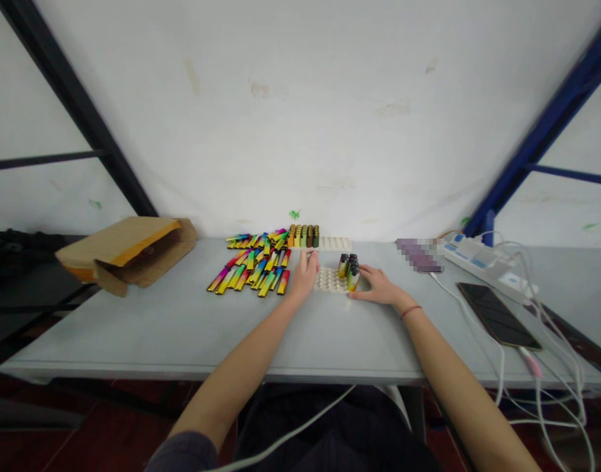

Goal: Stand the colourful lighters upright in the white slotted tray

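Note:
My left hand (306, 276) is closed in a pinch at the left end of a white tray with holes (327, 280). Whatever its fingers hold is hidden. At the tray's right end, my right hand (379, 286) curves around the corner, thumb at the front edge and fingers beside the standing lighters. Several yellow-green lighters (353, 278) with black tops stand upright in that end. Many loose rainbow-coloured lighters (253, 265) lie in rows left of my left hand. Behind it, a second white tray (337, 243) has upright lighters (303, 236) in its left part.
An opened cardboard box (128, 249) lies on the left of the grey table (192, 334). To the right are a black phone (499, 314), a white power strip (491, 265), a blurred purple item (418, 254) and loose white cables (470, 314). A white wall (305, 118) stands behind.

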The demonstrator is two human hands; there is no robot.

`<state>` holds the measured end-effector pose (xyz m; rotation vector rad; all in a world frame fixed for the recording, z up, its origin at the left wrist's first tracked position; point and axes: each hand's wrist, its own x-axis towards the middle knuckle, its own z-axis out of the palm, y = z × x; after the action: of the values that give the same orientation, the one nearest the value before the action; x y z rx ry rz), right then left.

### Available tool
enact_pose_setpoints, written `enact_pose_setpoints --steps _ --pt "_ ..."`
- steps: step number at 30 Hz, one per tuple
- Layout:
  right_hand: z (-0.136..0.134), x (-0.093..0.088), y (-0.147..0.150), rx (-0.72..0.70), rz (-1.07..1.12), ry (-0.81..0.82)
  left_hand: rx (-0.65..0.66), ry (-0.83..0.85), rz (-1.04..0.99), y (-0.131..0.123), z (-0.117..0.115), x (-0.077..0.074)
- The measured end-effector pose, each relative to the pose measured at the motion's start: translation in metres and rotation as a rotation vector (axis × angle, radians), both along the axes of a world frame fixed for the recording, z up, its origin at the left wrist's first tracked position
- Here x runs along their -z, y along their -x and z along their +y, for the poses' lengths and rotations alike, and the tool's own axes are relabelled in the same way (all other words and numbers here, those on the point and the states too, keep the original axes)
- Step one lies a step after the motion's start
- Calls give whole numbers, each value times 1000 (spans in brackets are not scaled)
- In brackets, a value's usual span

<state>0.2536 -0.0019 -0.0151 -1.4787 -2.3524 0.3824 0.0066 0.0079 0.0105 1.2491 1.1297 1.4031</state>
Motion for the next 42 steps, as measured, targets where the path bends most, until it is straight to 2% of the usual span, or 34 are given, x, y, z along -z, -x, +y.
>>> enact_pose_setpoints --steps 4,7,17,24,30,34,39,40,42 --pt "1 0 -1 -14 -1 1 150 -349 306 -3 -10 -5" --pt "2 0 -1 -17 -3 1 168 -461 414 -6 -14 -10" --pt "3 3 -2 -16 -2 -6 259 -319 336 -12 -16 -5" --pt "2 2 -2 -21 3 -8 259 -358 369 -15 -14 -2" --pt "2 2 -2 -21 -2 -7 178 -341 376 -18 -10 4" --pt "3 3 -3 -18 -4 -5 184 -425 498 -17 -9 5" --pt "3 3 -3 -16 -4 -4 216 -537 681 -13 -10 -1" --pt "3 3 -2 -15 -5 -5 186 -536 743 -11 -9 -3" --pt "2 2 -2 -11 -7 -4 41 -486 890 -3 -5 -6"
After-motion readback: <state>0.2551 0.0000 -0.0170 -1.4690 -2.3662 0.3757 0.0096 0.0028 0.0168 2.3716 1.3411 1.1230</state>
